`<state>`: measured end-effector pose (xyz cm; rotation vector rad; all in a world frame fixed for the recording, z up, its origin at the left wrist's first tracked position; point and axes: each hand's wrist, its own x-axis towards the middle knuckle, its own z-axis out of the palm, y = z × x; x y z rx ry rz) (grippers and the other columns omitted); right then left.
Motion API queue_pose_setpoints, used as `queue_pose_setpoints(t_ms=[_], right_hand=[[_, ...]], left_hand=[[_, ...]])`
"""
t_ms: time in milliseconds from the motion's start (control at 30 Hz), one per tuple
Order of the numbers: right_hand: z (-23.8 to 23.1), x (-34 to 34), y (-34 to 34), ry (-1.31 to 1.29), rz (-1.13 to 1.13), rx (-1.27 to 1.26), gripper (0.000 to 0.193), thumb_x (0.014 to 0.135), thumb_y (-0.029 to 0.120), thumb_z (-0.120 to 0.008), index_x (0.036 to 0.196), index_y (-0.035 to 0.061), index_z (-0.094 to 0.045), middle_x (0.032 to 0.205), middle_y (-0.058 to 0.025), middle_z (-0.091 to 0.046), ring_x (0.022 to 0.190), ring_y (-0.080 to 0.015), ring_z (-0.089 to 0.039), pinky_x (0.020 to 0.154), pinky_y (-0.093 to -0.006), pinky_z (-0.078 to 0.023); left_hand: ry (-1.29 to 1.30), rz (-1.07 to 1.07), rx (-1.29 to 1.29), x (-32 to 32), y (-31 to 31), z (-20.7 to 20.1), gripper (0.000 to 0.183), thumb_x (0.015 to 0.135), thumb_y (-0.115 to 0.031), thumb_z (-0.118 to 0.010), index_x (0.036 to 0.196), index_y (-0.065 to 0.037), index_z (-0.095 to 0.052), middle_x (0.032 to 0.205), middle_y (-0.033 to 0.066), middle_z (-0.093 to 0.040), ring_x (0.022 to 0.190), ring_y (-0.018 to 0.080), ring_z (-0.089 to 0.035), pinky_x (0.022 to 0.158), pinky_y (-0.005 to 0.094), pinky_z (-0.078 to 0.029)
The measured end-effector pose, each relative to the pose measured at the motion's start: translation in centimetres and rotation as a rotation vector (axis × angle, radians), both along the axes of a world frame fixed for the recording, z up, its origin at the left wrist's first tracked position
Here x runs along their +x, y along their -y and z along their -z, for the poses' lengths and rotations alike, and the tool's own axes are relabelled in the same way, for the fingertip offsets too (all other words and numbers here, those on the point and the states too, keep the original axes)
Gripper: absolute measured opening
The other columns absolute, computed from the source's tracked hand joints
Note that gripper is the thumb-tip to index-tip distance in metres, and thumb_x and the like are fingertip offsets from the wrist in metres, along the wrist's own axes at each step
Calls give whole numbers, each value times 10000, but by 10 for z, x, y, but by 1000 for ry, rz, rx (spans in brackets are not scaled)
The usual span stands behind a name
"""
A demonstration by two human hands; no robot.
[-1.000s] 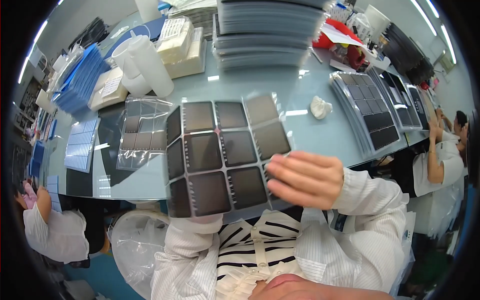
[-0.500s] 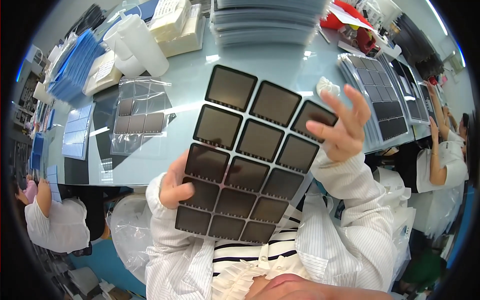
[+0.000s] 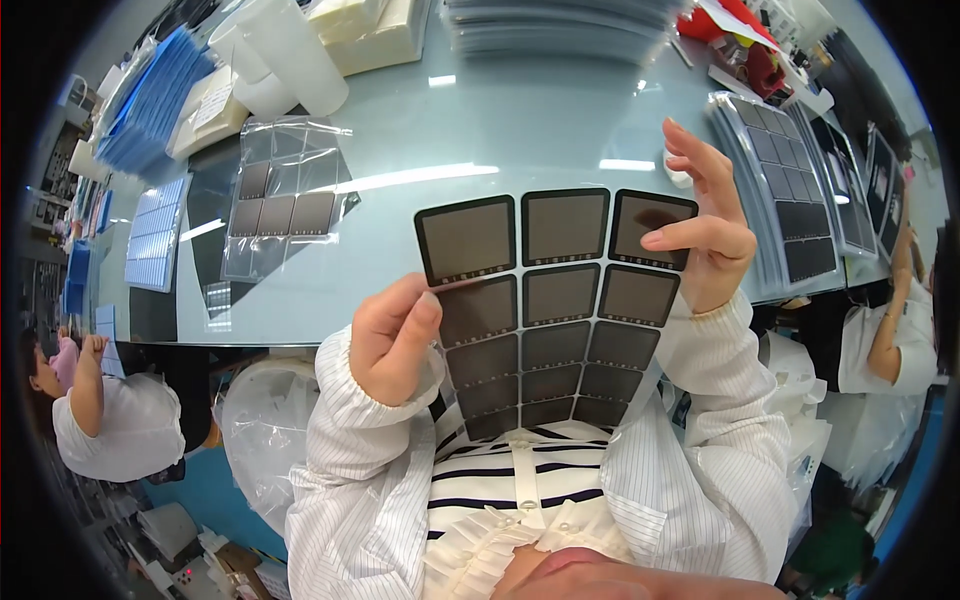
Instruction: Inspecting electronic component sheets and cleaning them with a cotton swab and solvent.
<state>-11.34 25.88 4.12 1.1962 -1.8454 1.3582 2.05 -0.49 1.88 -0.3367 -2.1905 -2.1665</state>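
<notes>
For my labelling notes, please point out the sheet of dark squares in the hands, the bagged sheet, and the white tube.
sheet of dark squares [image 3: 560, 300], head view, middle square.
bagged sheet [image 3: 285, 205], head view, centre.
white tube [image 3: 295, 55], head view, side wall.

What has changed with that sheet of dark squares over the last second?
The sheet of dark squares, earlier tilted, now hangs squarely before the person. The left hand came up to grip its left edge; the right hand moved from the lower edge to the top right corner. The bagged sheet on the table stayed put.
</notes>
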Motion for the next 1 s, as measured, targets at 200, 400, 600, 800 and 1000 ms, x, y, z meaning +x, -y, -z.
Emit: queue_pose_setpoints(t_ms=[200, 400, 600, 800, 1000], right_hand=[[6, 25, 5, 590, 28, -257, 353, 922, 180, -456, 1236, 19, -480, 1213, -203, -523, 848, -193, -600, 795, -267, -455], [20, 36, -17, 1172, -209, -329, 383, 947, 230, -420, 1225, -30, -456, 849, -104, -633, 699, -163, -608, 593, -283, -499], [32, 43, -26, 1145, -99, -205, 182, 881, 151, -549, 855, -25, -587, 742, -69, -599, 589, -126, -546, 538, -253, -441], [17, 45, -31, 1113, -163, -355, 126, 873, 106, -548, 857, -11, -589, 777, -36, -608, 650, -78, -523, 569, -201, -384], [18, 56, -25, 1065, -112, -491, 128, 877, 105, -549, 904, -15, -588, 826, -46, -619, 734, -101, -565, 671, -198, -411]], left_hand=[[-76, -305, 66, 0, -15, -4, 315, 924, -76, -450, 1205, 66, -469, 616, -61, -452, 534, -1, -306, 493, 159, -223], [-126, -337, 36, 2, -12, 5, 340, 920, -85, -470, 1226, 63, -451, 582, -67, -426, 515, 2, -295, 490, 162, -218], [-219, -402, -72, 3, -15, -1, 343, 924, -98, -466, 1226, 66, -444, 544, -66, -429, 477, -2, -304, 458, 164, -213], [-128, -378, -117, 7, -21, -19, 371, 931, -134, -463, 1236, 72, -419, 528, -54, -438, 453, 2, -337, 437, 162, -249], [-115, -346, -75, 8, -25, -19, 365, 930, -185, -483, 1184, 75, -464, 567, -32, -476, 477, 18, -377, 454, 167, -298]])
